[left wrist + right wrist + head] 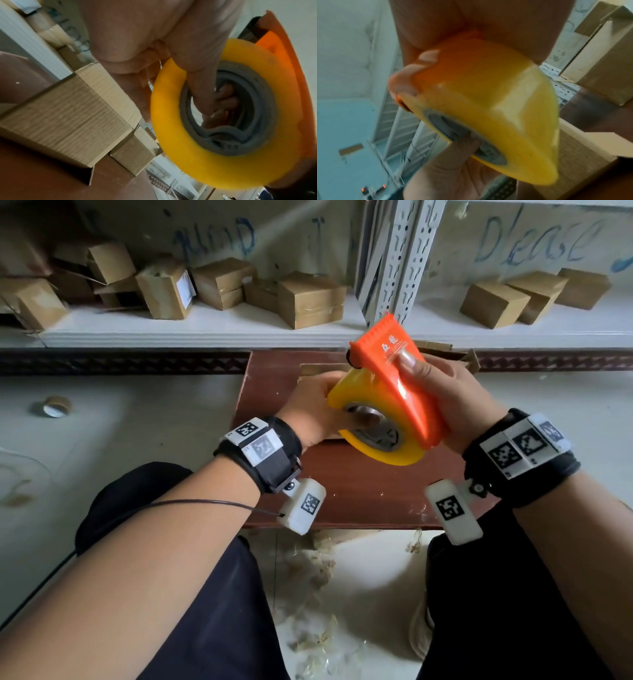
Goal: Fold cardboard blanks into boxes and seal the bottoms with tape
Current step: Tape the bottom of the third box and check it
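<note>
Two hands on one tape dispenser, box waiting beneath.

Head view: right hand [445, 402] curled over the orange tape dispenser [394, 385], thumb pressed on top; left hand [308, 412] grips the yellow tape roll [376, 446]. Folded box [315, 371] sits on the brown board [359, 491] just beyond the left hand. Left wrist view: thumb [197, 88] hooked into the roll's grey core, box below it, flaps loose. Right wrist view: blurred; fingertips [412, 75] wrap the dispenser edge. Risk, judged: nobody holds the box, so flaps may spring apart or the box slide when tape lands; tape end could stick back on the roll.
</note>
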### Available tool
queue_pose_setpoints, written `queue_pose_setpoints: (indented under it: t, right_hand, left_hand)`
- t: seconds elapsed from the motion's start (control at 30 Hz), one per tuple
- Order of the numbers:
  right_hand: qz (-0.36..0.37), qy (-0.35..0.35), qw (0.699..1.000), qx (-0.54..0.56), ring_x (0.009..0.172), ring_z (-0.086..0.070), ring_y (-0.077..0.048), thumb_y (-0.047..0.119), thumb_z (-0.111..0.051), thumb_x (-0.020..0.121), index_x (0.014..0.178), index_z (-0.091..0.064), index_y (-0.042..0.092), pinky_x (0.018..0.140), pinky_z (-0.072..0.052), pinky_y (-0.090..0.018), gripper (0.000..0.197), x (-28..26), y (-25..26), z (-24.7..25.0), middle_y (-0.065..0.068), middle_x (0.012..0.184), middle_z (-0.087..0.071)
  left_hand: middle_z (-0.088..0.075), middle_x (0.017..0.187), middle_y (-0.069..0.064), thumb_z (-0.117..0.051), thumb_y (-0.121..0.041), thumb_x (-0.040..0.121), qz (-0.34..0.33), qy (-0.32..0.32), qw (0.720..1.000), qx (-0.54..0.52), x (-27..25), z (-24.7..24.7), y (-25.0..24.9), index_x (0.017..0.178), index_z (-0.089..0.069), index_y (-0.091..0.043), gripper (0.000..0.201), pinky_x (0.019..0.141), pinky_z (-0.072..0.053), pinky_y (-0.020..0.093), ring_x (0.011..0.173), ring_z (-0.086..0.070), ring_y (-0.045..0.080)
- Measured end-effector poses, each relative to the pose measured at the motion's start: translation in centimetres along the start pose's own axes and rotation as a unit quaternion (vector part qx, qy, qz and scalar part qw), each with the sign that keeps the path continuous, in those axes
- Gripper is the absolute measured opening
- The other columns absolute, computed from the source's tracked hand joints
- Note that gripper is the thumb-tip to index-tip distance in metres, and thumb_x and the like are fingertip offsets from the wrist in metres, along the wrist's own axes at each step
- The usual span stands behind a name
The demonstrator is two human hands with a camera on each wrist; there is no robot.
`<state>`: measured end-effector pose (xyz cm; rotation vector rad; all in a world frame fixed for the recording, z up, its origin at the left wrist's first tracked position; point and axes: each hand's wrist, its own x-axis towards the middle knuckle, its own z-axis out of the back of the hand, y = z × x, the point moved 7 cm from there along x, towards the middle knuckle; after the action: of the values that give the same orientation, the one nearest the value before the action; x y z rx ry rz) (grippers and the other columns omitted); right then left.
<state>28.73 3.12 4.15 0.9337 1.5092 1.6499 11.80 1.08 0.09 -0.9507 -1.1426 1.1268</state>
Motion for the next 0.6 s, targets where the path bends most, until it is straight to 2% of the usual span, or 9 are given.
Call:
queue_pose_setpoints:
  t: [0.07,0.13,0.23,0.27,0.33,0.43,0.5,0.57,0.6]
  right_hand:
    - [-0.006,-0.015,1.000,-0.013,0.090,-0.072,-0.029,0.067,-0.083,0.069,0.114,-0.073,0.010,0.091,-0.057,-0.046,0.073,0.3,-0.6,-0.3,-0.013,0.104,-0.078]
    - [-0.035,-0.024,0.999,-0.029,0.089,-0.074,-0.030,0.064,-0.071,0.080,0.103,-0.076,0.013,0.094,-0.058,-0.050,0.056,0.3,-1.1,-0.7,-0.013,0.101,-0.079]
    - [-0.054,-0.024,0.997,-0.050,0.077,-0.076,-0.023,0.064,-0.065,0.079,0.092,-0.076,0.013,0.079,-0.060,-0.039,0.053,0.1,-1.7,-1.2,-0.009,0.088,-0.080]
    - [-0.051,-0.026,0.997,-0.048,0.073,-0.075,-0.020,0.061,-0.065,0.079,0.089,-0.076,0.013,0.075,-0.058,-0.036,0.050,0.0,-1.7,-1.4,-0.007,0.085,-0.080]
    - [-0.050,-0.029,0.998,-0.032,0.073,-0.075,-0.021,0.057,-0.070,0.078,0.088,-0.076,0.013,0.076,-0.060,-0.036,0.046,-0.2,-1.7,-1.7,-0.009,0.085,-0.079]
    - [-0.053,-0.021,0.998,-0.016,0.085,-0.074,-0.030,0.063,-0.076,0.067,0.094,-0.077,0.012,0.090,-0.059,-0.047,0.058,-0.5,-1.8,-2.3,-0.016,0.096,-0.079]
    - [-0.055,-0.025,0.998,-0.011,0.089,-0.074,-0.032,0.064,-0.076,0.068,0.099,-0.077,0.013,0.094,-0.058,-0.051,0.059,-0.7,-1.7,-2.3,-0.016,0.101,-0.079]
    - [-0.050,-0.033,0.998,-0.016,0.088,-0.074,-0.031,0.059,-0.074,0.077,0.099,-0.076,0.013,0.095,-0.057,-0.054,0.051,-0.8,-1.6,-2.0,-0.016,0.101,-0.079]
    - [-0.046,-0.039,0.998,-0.022,0.086,-0.074,-0.031,0.057,-0.073,0.079,0.097,-0.077,0.014,0.094,-0.057,-0.054,0.047,-0.9,-1.6,-1.8,-0.017,0.100,-0.079]
  left_hand:
    - [-0.078,0.090,0.001,-0.095,0.002,0.062,0.011,-0.023,1.000,-0.002,-0.1,0.8,0.3,0.094,-0.074,-0.015,0.041,0.081,-0.064,0.043,0.088,-0.075,0.018]
    - [-0.079,0.087,0.000,-0.095,0.003,0.063,0.029,-0.032,0.999,0.001,-0.4,1.2,0.4,0.089,-0.075,-0.019,0.039,0.081,-0.064,0.047,0.088,-0.077,0.021]
    - [-0.074,0.071,-0.017,-0.094,0.004,0.065,0.034,-0.024,0.999,0.032,-0.3,1.3,0.5,0.079,-0.070,-0.025,0.040,0.068,-0.060,0.025,0.070,-0.069,-0.001]
    - [-0.074,0.070,-0.019,-0.093,0.004,0.066,0.035,-0.019,0.999,0.036,-0.3,1.2,0.5,0.079,-0.070,-0.026,0.040,0.066,-0.058,0.021,0.068,-0.068,-0.004]
    - [-0.075,0.074,-0.015,-0.090,0.005,0.071,0.051,-0.009,0.998,0.032,-0.2,1.3,0.6,0.083,-0.071,-0.023,0.036,0.069,-0.059,0.023,0.071,-0.069,-0.002]
    - [-0.075,0.087,0.001,-0.082,0.011,0.077,0.081,0.003,0.997,0.020,-0.5,1.6,0.2,0.099,-0.072,-0.005,0.029,0.065,-0.058,0.021,0.073,-0.072,0.000]
    - [-0.078,0.098,0.005,-0.082,0.011,0.077,0.075,0.020,0.997,0.000,-0.5,1.9,-0.4,0.107,-0.074,-0.006,0.035,0.075,-0.060,0.022,0.086,-0.074,0.005]
    - [-0.079,0.106,0.004,-0.080,0.011,0.078,0.064,0.045,0.996,-0.039,-0.6,2.2,-0.9,0.101,-0.081,-0.022,0.041,0.091,-0.060,0.030,0.101,-0.073,0.013]
    - [-0.079,0.107,0.002,-0.077,0.012,0.080,0.064,0.052,0.994,-0.066,-0.6,2.4,-1.0,0.100,-0.082,-0.025,0.043,0.095,-0.059,0.034,0.104,-0.072,0.015]
